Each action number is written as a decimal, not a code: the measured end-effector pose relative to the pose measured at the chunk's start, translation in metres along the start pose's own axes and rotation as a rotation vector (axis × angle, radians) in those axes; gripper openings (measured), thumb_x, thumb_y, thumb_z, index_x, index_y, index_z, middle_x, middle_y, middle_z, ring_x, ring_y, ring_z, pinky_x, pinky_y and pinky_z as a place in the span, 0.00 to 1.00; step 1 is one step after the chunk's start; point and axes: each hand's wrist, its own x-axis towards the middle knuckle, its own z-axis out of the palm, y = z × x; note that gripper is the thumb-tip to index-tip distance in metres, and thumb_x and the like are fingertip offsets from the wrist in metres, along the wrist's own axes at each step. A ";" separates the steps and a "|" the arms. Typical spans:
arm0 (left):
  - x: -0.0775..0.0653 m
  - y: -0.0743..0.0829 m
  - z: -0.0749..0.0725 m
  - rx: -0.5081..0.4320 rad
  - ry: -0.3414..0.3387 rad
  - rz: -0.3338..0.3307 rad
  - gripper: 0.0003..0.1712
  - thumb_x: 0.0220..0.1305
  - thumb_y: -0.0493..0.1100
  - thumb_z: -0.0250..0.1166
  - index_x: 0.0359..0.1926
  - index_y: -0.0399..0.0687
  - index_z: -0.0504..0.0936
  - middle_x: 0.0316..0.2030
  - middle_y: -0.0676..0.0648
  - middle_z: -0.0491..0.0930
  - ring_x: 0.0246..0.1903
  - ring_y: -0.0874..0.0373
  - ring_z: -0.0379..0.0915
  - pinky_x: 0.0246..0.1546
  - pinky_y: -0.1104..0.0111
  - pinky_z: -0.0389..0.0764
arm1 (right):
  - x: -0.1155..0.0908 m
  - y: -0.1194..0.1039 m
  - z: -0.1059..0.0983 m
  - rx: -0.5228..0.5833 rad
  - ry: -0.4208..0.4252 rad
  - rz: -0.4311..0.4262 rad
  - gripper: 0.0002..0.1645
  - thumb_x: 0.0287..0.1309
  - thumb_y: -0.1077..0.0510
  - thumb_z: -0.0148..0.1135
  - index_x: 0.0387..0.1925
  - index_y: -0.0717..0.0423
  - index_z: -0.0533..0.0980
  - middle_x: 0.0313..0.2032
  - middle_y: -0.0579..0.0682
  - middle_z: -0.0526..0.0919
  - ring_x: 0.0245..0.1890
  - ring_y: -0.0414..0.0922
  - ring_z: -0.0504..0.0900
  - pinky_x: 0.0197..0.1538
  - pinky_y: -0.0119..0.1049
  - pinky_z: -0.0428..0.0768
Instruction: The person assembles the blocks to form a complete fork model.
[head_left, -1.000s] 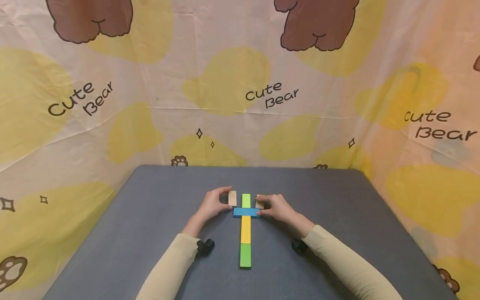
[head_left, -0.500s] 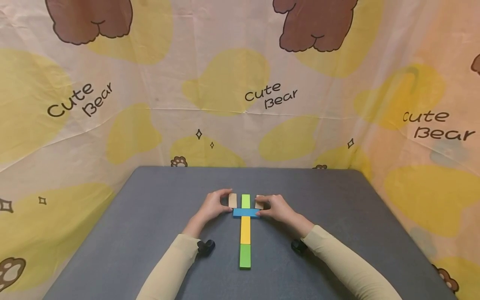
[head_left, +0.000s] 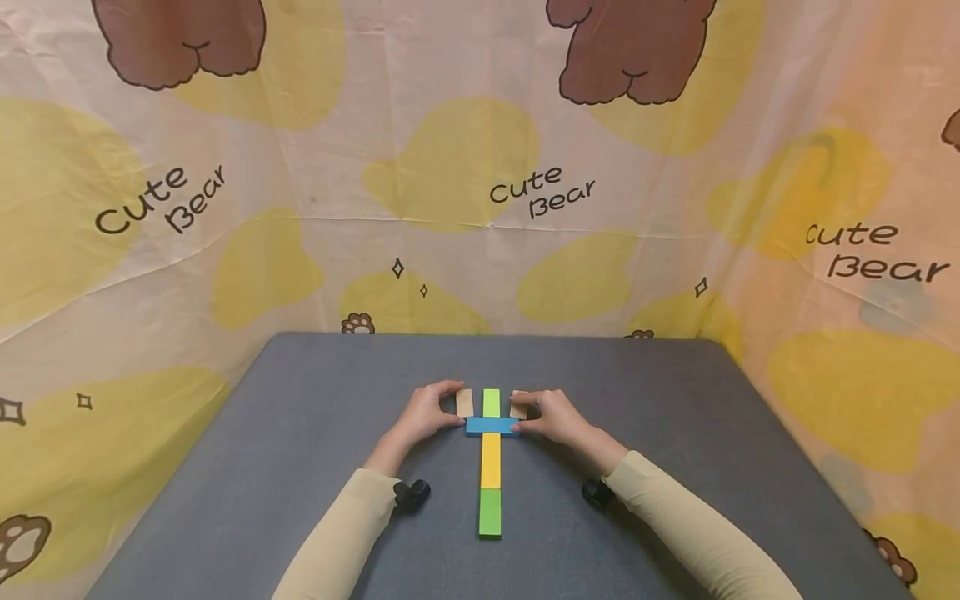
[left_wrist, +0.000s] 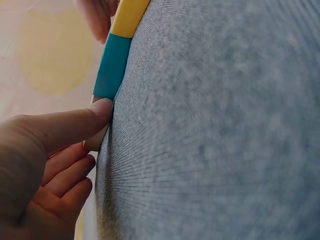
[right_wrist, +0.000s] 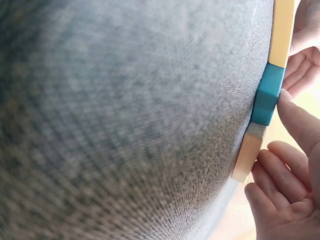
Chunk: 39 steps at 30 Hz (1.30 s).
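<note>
My left hand [head_left: 425, 410] pinches a plain wooden block [head_left: 465, 403] between thumb and fingers, at the left end of a blue block [head_left: 487, 426]. On the other side, my right hand [head_left: 557, 415] has its fingers on a second wooden block [head_left: 519, 403], while its thumb touches the blue block [right_wrist: 268, 95]. A light green block [head_left: 491, 402] stands between the two wooden ones, apart from both. Below the blue crosspiece runs a yellow block [head_left: 491, 460], then a green block [head_left: 491, 512], in a straight line. Fingers partly cover both wooden blocks.
All blocks lie on a grey cloth-covered table [head_left: 300, 533]. A patterned curtain [head_left: 450, 167] with bear prints encloses the back and sides. Dark wrist cameras [head_left: 412, 496] sit under both sleeves.
The left hand has brought its wooden block slightly nearer, down toward the blue block's left end. The right hand and the other blocks look still.
</note>
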 end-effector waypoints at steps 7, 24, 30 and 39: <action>-0.001 -0.001 0.000 0.015 0.014 0.003 0.36 0.46 0.41 0.77 0.59 0.45 0.77 0.58 0.44 0.80 0.62 0.47 0.73 0.64 0.54 0.73 | 0.000 -0.001 0.000 0.006 0.005 -0.001 0.35 0.49 0.49 0.73 0.58 0.56 0.76 0.60 0.53 0.79 0.63 0.50 0.77 0.62 0.49 0.76; -0.001 -0.001 0.001 0.074 0.042 0.000 0.37 0.43 0.44 0.79 0.58 0.44 0.78 0.56 0.43 0.81 0.59 0.45 0.73 0.63 0.52 0.72 | 0.000 -0.001 0.000 0.012 0.007 0.003 0.34 0.48 0.50 0.73 0.58 0.56 0.77 0.59 0.53 0.79 0.62 0.51 0.77 0.62 0.49 0.76; -0.001 0.000 0.000 0.093 0.048 0.006 0.37 0.43 0.44 0.79 0.57 0.44 0.78 0.55 0.43 0.81 0.58 0.45 0.74 0.61 0.52 0.73 | 0.000 -0.001 -0.001 0.011 0.010 0.000 0.34 0.48 0.50 0.73 0.58 0.56 0.77 0.60 0.53 0.79 0.62 0.50 0.78 0.62 0.49 0.76; -0.001 -0.001 0.000 0.101 0.028 0.008 0.39 0.44 0.46 0.79 0.59 0.44 0.77 0.57 0.43 0.80 0.61 0.44 0.72 0.63 0.51 0.71 | 0.000 -0.001 -0.001 0.031 0.018 0.006 0.34 0.48 0.50 0.74 0.58 0.56 0.77 0.59 0.55 0.80 0.61 0.52 0.79 0.61 0.50 0.78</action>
